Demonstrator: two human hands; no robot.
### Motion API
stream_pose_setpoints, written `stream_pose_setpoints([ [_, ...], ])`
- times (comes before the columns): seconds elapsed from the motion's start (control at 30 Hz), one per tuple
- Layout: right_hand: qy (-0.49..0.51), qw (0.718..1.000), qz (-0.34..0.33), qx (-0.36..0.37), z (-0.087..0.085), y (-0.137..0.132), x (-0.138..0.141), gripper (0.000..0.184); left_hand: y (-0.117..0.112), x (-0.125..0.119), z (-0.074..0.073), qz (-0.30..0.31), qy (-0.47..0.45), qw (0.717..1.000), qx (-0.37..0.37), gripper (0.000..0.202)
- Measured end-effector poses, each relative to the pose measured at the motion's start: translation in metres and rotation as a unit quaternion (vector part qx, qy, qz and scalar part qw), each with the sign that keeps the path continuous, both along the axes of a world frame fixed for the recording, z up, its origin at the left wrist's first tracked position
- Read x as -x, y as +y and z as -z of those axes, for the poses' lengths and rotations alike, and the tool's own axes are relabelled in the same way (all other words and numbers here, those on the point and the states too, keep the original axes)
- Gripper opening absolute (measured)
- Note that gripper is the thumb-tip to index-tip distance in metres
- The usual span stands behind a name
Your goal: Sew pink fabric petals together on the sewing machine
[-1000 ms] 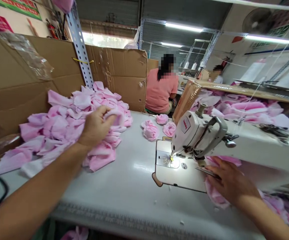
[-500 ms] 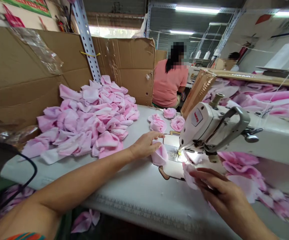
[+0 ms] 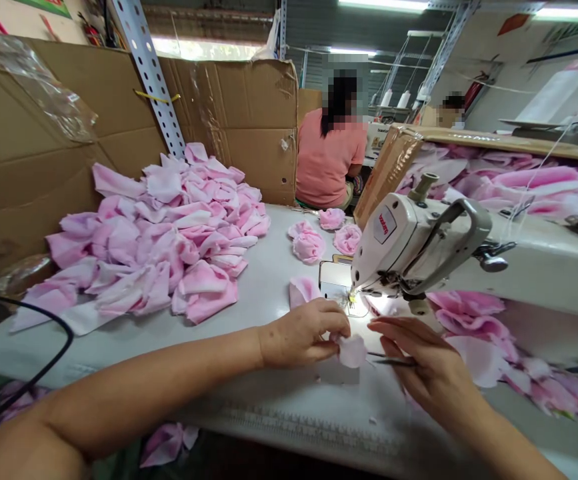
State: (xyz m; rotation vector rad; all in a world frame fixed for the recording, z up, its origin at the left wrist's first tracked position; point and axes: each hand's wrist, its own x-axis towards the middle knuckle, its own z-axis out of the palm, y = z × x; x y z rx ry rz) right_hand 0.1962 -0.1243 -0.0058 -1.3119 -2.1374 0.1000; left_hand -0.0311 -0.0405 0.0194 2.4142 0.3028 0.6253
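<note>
Sewing station seen from the worker's head, described left to right. A tan corrugated cardboard sheet stands behind the far left of a white sewing table, and a thin black cable curves across the table's left end. A perforated steel upright rises behind a loose heap of pink-and-white fabric petals. A loose pink fabric petal lies below the table's front edge.

At centre, the left hand and right hand are close together, apart but not touching. The left hand's fingertips hold the edge of a small pale pink fabric petal, which sits in front of the needle area. The right hand is just beside this petal; a slim metal tool lies at its fingers, but any grip on it cannot be told.

Three gathered pink fabric rosettes lie beyond the hands, and a single pink petal rests beside the needle plate. A white industrial sewing machine stands at right, with pink fabric pieces beyond it. A seated person in a salmon shirt works farther back.
</note>
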Motion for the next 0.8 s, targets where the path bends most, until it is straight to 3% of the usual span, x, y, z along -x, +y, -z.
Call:
stream_pose_setpoints([
  [0.1,-0.211,0.974,0.04,-0.07,0.009,0.021,-0.026,0.034,0.004,0.006,0.004,0.008,-0.033,0.998,-0.043,0.014],
  [0.17,-0.266,0.957,0.064,-0.094,0.012,0.033,-0.042,0.034,0.005,0.009,0.007,0.008,-0.046,0.996,-0.075,0.013],
  [0.27,-0.259,0.954,0.09,-0.124,0.01,0.035,-0.054,0.028,0.007,0.01,0.01,-0.001,-0.063,0.992,-0.11,0.015],
  [0.37,-0.228,0.957,0.105,-0.142,0.006,0.014,-0.049,0.028,0.006,0.011,0.011,-0.023,-0.085,0.987,-0.135,0.014],
  [0.5,-0.206,0.969,-0.024,-0.135,0.011,-0.014,-0.04,0.036,0.004,0.012,0.009,-0.051,-0.095,0.978,-0.177,0.019],
  [0.67,-0.18,0.964,0.043,-0.192,0.004,-0.011,-0.04,0.027,0.003,0.01,0.01,-0.05,-0.134,0.963,-0.229,0.018],
  [0.8,-0.112,0.98,-0.043,-0.156,-0.013,-0.014,-0.005,0.031,0.0,0.008,0.01,-0.047,-0.131,0.962,-0.235,0.017],
])
